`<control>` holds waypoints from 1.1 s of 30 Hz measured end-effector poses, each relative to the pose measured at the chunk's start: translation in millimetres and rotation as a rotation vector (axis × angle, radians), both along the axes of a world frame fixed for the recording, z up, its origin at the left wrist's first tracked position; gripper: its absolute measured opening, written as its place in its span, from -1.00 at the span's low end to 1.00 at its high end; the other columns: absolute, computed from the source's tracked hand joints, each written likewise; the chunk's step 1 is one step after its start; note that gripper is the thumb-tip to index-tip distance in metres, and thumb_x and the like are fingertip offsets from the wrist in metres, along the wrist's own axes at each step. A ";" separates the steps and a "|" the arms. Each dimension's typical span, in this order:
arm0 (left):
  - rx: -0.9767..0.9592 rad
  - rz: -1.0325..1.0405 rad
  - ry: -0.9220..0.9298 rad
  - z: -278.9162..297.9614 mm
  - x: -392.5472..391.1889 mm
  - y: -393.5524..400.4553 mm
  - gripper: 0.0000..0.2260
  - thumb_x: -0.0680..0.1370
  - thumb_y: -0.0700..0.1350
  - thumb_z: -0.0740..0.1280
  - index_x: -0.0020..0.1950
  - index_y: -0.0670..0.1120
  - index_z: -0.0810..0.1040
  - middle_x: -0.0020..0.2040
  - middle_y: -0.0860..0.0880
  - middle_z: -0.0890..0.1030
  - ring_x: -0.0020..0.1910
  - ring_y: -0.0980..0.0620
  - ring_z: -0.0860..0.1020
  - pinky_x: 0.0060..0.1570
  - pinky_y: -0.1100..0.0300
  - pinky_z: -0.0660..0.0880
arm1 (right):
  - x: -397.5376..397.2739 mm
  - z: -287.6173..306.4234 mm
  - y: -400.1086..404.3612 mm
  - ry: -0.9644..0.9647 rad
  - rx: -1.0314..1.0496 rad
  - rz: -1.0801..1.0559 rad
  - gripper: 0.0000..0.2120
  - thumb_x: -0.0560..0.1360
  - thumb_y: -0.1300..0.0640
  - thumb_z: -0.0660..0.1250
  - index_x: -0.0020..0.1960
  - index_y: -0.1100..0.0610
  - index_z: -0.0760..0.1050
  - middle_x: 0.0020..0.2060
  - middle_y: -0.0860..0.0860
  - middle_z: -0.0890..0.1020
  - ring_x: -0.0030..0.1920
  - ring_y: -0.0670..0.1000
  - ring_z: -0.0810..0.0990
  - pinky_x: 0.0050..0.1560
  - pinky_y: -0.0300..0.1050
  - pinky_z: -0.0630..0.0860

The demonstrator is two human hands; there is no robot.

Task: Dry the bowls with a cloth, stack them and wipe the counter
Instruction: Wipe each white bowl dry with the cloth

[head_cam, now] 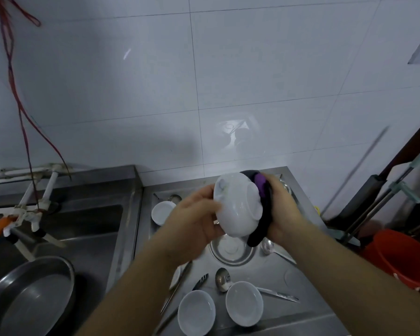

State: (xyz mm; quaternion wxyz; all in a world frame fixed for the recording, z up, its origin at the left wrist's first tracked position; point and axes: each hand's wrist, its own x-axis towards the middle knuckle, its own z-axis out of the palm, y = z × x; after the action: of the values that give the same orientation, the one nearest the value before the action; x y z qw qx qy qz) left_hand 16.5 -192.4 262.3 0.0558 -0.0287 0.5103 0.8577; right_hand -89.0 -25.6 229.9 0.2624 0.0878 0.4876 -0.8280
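1. While the steel bench [308,282] is cluttered with dishes, the step in hand looks like drying: a white bowl [238,207] is held up in the air above it, tipped on its side with its foot facing the right hand.
2. The left hand [194,221] has its grip curled around the bowl's rim side, and the right hand [283,209] is pinching a dark cloth [261,224] with a purple patch against the bowl's bottom.
3. Two more white bowls, one [196,311] just beside the other [244,303], sit open side up at the near edge of the bench, and a third [162,212] sits farther back, so I'd guess stacking and wiping haven't started.
4. Next move probably calls for working the cloth inside the bowl, then setting it down somewhere free of the spoons [222,278].
5. No brands or readable writing anywhere I can make out.
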 end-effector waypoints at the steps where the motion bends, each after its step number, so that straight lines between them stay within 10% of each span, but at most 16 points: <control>1: 0.016 -0.002 -0.010 4.4 -1.6 -1.8 -0.67 0.59 -0.21 0.34 0.35 -0.16 0.66 0.27 -0.27 0.68 0.17 -0.21 0.70 0.03 -0.09 0.69 | -2.4 2.4 0.3 0.014 0.021 0.011 -0.57 0.54 -0.20 0.36 0.16 0.11 0.72 0.09 0.17 0.73 0.02 0.21 0.73 0.06 0.18 0.66; 4: 0.018 0.015 -0.021 8.0 -5.0 -1.6 -0.82 0.60 -0.12 0.41 0.13 -0.06 0.78 0.16 -0.18 0.74 0.11 -0.15 0.74 -0.05 -0.02 0.70 | -5.1 3.5 -1.3 0.025 0.015 0.015 -0.56 0.51 -0.17 0.37 0.18 0.15 0.70 0.09 0.17 0.74 0.02 0.23 0.73 0.07 0.22 0.66; 15: -0.485 0.069 0.177 -16.2 2.0 26.5 -0.68 0.62 -0.10 0.35 0.38 -0.02 0.59 0.26 -0.09 0.70 0.31 -0.13 0.63 0.37 -0.19 0.56 | 16.2 -3.3 -7.1 -0.207 -0.062 -0.041 -0.68 0.45 -0.15 0.32 -0.07 0.08 0.68 -0.14 0.15 0.68 -0.25 0.19 0.71 -0.18 0.09 0.65; 23: -0.072 0.104 0.056 -19.3 -4.9 21.4 -0.74 0.60 -0.22 0.35 0.12 0.02 0.79 0.15 -0.15 0.75 0.15 -0.12 0.73 0.04 0.08 0.69 | 7.7 4.5 -4.9 -0.177 0.010 -0.026 -0.75 0.41 -0.08 0.35 0.04 -0.03 0.43 -0.03 0.13 0.54 -0.03 0.21 0.57 0.13 0.26 0.51; 33: -0.730 0.243 0.136 -53.4 -7.2 28.5 -0.84 0.63 -0.02 0.35 0.14 0.23 0.62 0.04 0.08 0.74 0.08 0.05 0.71 0.15 -0.08 0.67 | 31.8 2.1 -23.7 -0.132 0.105 -0.121 -0.73 0.60 0.04 0.36 0.13 0.22 0.67 0.01 0.23 0.75 0.06 0.26 0.74 0.23 0.38 0.60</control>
State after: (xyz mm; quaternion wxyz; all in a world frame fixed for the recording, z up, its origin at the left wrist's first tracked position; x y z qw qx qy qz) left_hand 9.3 -163.9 208.9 -0.0939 -0.0501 0.7773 0.6200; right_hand -57.3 -49.4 232.0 0.2385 0.1853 0.5059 -0.8080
